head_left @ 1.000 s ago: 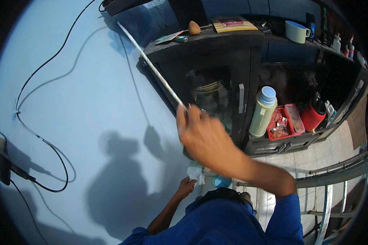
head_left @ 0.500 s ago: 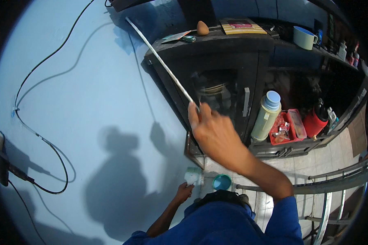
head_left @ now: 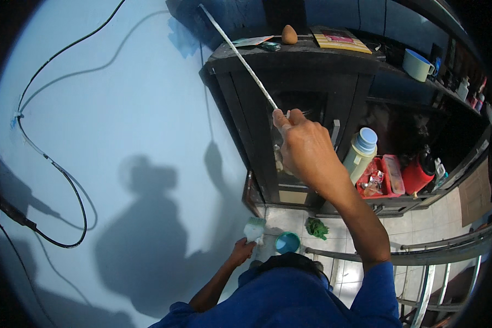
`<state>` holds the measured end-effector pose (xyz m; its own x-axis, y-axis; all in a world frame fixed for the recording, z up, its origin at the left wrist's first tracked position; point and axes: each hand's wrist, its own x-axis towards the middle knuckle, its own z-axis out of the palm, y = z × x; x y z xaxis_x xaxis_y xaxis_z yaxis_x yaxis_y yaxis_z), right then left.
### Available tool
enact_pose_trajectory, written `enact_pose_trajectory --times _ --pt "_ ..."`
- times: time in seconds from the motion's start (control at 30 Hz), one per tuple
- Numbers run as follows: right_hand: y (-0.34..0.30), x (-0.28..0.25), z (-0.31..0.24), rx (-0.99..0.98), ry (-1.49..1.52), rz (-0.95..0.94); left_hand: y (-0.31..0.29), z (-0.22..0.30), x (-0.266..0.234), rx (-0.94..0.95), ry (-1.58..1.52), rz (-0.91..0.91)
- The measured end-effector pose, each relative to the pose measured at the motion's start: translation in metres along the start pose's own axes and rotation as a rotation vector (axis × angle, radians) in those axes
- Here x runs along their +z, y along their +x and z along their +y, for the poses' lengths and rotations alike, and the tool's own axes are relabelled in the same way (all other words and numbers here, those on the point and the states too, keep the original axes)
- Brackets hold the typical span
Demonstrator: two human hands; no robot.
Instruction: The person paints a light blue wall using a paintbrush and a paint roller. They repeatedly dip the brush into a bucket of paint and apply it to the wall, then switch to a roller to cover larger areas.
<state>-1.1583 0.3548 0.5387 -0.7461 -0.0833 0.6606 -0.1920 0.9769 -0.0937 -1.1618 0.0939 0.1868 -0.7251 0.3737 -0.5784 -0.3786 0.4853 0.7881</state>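
Observation:
My right hand [head_left: 309, 145] is raised in front of the black cabinet, its fingers closed round the lower end of a long thin white stick [head_left: 240, 57]. The stick slants up and left across the cabinet's top corner; its far end lies near a darker blue patch high on the wall. Low at my left side, my left hand [head_left: 241, 252] grips a wide flat paintbrush [head_left: 254, 228] with whitish, pale green bristles pointing up, close to the light blue wall [head_left: 82, 142]. On the floor beside it stands a small green-rimmed tub [head_left: 298, 244] of blue paint.
A black cabinet [head_left: 235, 104] holds a pale green flask [head_left: 358, 158], a red tray [head_left: 391, 192] and a mug [head_left: 418, 65]. Some crumpled green stuff [head_left: 316, 228] lies on the tiles. A metal ladder-like frame [head_left: 443, 252] stands right. A black cable [head_left: 85, 205] hangs along the wall.
The view has shifted slightly. My right hand and the stick have moved up and right. The green stuff on the floor has come into sight. Both hands keep their holds.

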Motion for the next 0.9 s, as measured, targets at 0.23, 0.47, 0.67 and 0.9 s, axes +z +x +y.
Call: enact_pose_trajectory --times 0.23,0.47,0.67,0.9 --pt "-0.010 0.001 -0.008 0.055 0.038 -0.065 -0.010 -0.003 0.002 0.039 -0.065 -0.023" --pt "0.009 -0.003 -0.004 0.068 0.027 -0.080 -0.002 -0.010 -0.004 0.019 -0.119 0.005" --pt "-0.035 -0.018 -0.022 0.130 0.149 -0.120 -0.004 -0.003 -0.009 -0.028 -0.180 0.021" --pt "-0.053 -0.001 -0.031 0.147 0.092 -0.061 0.005 -0.017 -0.013 -0.044 -0.196 0.039"
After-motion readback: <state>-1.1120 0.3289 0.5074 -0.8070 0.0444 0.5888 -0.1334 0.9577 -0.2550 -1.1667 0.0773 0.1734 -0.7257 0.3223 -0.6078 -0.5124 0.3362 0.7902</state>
